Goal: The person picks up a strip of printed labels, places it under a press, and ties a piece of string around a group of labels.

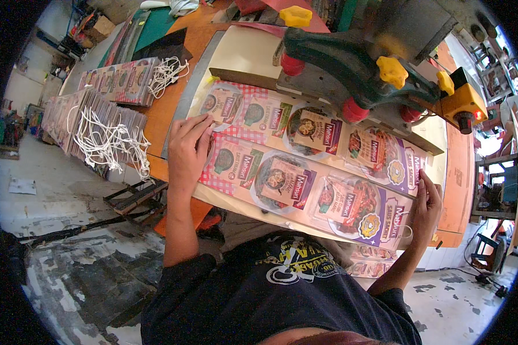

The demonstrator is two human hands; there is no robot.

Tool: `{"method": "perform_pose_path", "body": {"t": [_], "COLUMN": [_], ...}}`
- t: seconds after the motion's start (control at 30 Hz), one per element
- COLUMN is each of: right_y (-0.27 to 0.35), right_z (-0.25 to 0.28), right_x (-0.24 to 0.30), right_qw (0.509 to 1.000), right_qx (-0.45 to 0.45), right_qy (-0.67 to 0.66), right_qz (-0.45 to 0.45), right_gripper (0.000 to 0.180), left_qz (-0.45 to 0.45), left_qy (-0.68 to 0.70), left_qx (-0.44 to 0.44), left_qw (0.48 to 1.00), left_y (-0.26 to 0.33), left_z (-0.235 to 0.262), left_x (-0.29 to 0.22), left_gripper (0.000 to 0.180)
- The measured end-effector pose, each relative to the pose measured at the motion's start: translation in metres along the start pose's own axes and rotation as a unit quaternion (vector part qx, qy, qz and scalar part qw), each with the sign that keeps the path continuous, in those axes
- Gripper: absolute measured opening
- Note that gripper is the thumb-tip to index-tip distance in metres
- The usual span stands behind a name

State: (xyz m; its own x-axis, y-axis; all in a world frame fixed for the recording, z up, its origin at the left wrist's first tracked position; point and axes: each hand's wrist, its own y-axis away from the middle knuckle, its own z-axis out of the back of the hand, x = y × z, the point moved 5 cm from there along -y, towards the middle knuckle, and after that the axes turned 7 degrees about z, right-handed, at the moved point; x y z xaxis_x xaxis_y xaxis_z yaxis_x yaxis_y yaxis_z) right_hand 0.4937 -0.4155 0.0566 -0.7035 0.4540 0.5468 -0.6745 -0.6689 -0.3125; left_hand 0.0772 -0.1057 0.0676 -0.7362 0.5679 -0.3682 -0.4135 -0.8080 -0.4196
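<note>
Two long printed cardboard strips lie side by side in front of me, the far strip (313, 131) along the machine and the near strip (282, 183) toward my body. Both carry pictures of food on pink and purple, with a red checked left end. My left hand (191, 138) grips the left end of the far strip, fingertips over its edge. At the right end, my right hand (426, 210) has its fingers closed around the strip's edge. A white string loop (407, 231) hangs beside it from the near strip's end.
A dark green press machine (334, 57) with yellow knobs and red round parts stands over the far strip. An orange control box (463, 100) with a lit red light sits on the right. Stacked printed cards (106, 118) with tangled white strings (106, 138) lie on the left.
</note>
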Motion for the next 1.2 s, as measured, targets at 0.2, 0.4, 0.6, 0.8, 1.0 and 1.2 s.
{"method": "perform_pose_path", "body": {"t": [0.2,0.4,0.6,0.8,1.0,1.2], "right_y": [0.0005,0.0008,0.0008,0.0004,0.0011,-0.0003], "right_z": [0.0008,0.0004,0.0002,0.0005,-0.0003,0.0009], "right_x": [0.0017,0.0021,0.0031,0.0040,-0.0006,-0.0018], "right_qw": [1.000,1.000,1.000,1.000,1.000,0.999], "right_qx": [0.000,-0.003,-0.014,-0.002,-0.007,0.038], "right_qy": [0.003,-0.001,-0.001,-0.004,-0.009,0.004], "right_qz": [-0.006,-0.008,0.018,0.003,0.000,-0.038], "right_gripper": [0.029,0.029,0.028,0.028,0.028,0.031], "left_qz": [0.001,0.005,0.008,0.010,0.008,0.013], "left_qy": [0.000,0.002,0.004,0.004,0.009,0.010], "left_qx": [0.005,0.009,0.015,0.021,0.023,0.029], "left_qw": [1.000,1.000,1.000,1.000,1.000,0.999], "left_y": [-0.0011,-0.0008,0.0000,0.0010,0.0011,0.0008], "left_z": [0.0008,0.0003,0.0000,0.0024,0.0008,0.0028], "left_x": [-0.0013,-0.0017,-0.0009,-0.0007,-0.0010,-0.0015], "left_gripper": [0.025,0.025,0.025,0.026,0.026,0.027]}}
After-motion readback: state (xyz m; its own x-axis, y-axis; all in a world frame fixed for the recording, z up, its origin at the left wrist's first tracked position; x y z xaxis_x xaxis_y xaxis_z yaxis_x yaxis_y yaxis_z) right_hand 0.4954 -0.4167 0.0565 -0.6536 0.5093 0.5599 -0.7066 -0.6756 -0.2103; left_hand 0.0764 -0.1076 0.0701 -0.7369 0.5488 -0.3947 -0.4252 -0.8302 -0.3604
